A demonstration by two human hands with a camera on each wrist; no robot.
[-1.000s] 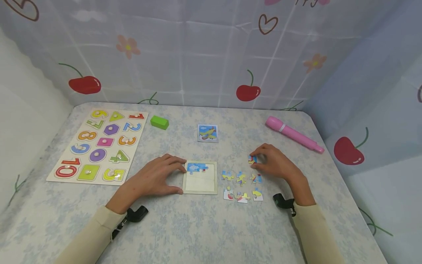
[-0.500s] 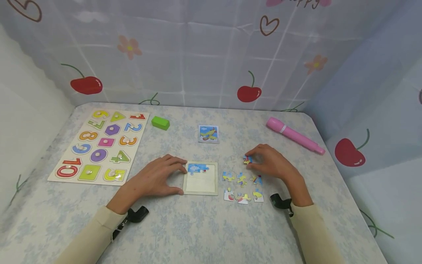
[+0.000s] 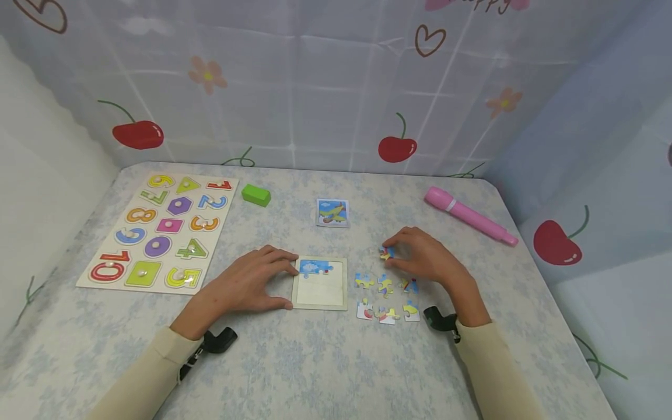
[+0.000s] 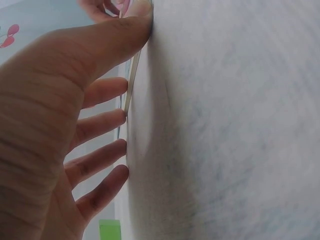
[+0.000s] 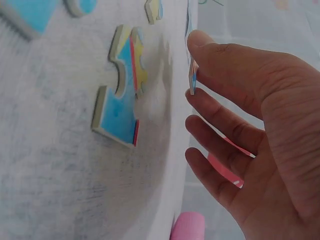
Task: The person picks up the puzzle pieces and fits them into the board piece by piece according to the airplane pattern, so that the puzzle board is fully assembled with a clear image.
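My right hand [image 3: 422,254] pinches a jigsaw piece [image 3: 386,253] between thumb and fingertips, behind the loose pieces. In the right wrist view that piece [image 5: 193,80] is seen nearly edge-on. My left hand [image 3: 252,280] rests at the left side of a square puzzle tray [image 3: 320,294], thumb by its near corner and fingertips along its edge. Joined blue sky pieces [image 3: 315,266] fill the tray's upper left. Several loose jigsaw pieces [image 3: 384,284] lie in two rows right of the tray. One blue piece with a red edge [image 5: 117,115] shows large in the right wrist view.
Behind the tray lies a small airplane picture card [image 3: 332,213]. A green block [image 3: 256,195] and a number-and-shape peg board [image 3: 173,233] are on the left. A pink pen-shaped tube [image 3: 471,216] lies at the back right. A printed curtain [image 3: 336,87] hangs behind the table.
My right hand has moved left with the jigsaw piece, toward the tray. My left hand stays at the tray's edge. The head view has shifted slightly.
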